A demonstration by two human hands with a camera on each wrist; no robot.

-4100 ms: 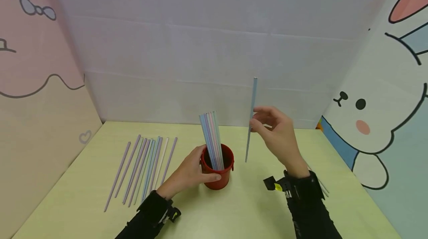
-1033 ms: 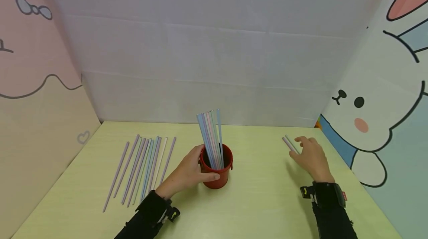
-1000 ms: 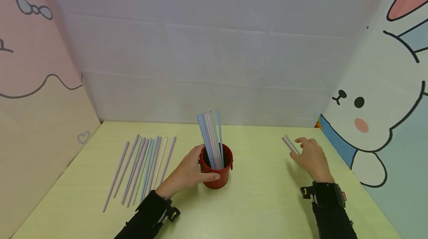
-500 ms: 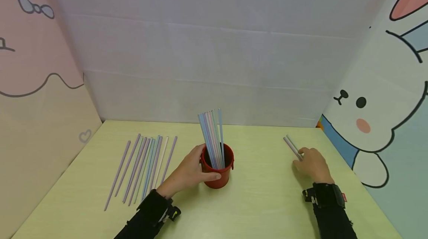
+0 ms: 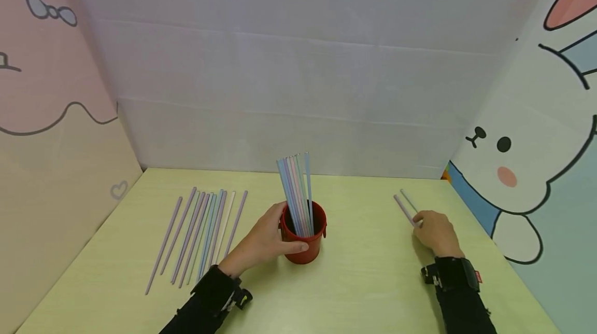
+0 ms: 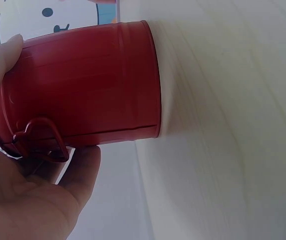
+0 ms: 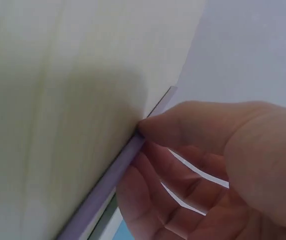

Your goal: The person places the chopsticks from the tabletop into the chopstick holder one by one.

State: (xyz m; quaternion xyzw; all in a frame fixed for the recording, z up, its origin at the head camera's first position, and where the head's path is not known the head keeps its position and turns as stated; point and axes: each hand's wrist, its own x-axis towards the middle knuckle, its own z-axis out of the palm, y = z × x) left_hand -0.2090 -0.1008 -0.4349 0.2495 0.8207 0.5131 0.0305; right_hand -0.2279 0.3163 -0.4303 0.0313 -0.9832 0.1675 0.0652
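My left hand [image 5: 258, 238] grips a small red metal bucket [image 5: 298, 256], which stands upright on the table. Its thumb and fingers lie round opposite sides of the bucket wall [image 6: 88, 85] in the left wrist view. Several pastel straws [image 5: 294, 194] lean inside the bucket, with a blue straw [image 5: 309, 183] a little apart from the bunch. On the right, my right hand [image 5: 437, 233] pinches a purple straw [image 5: 403, 207] between thumb and fingers, low over the table. A pale green straw [image 5: 408, 199] lies beside it, partly hidden by the hand.
Several purple, green, blue and white straws [image 5: 190, 238] lie side by side at the left of the pale yellow table [image 5: 354, 282]. A white back wall [image 5: 298, 90] and printed side panels [image 5: 522, 168] enclose the table.
The blue straw went from my right hand into the bucket. My right hand moved right to the two straws and closed on the purple one, whose far end shifted slightly. My left hand stayed on the bucket.
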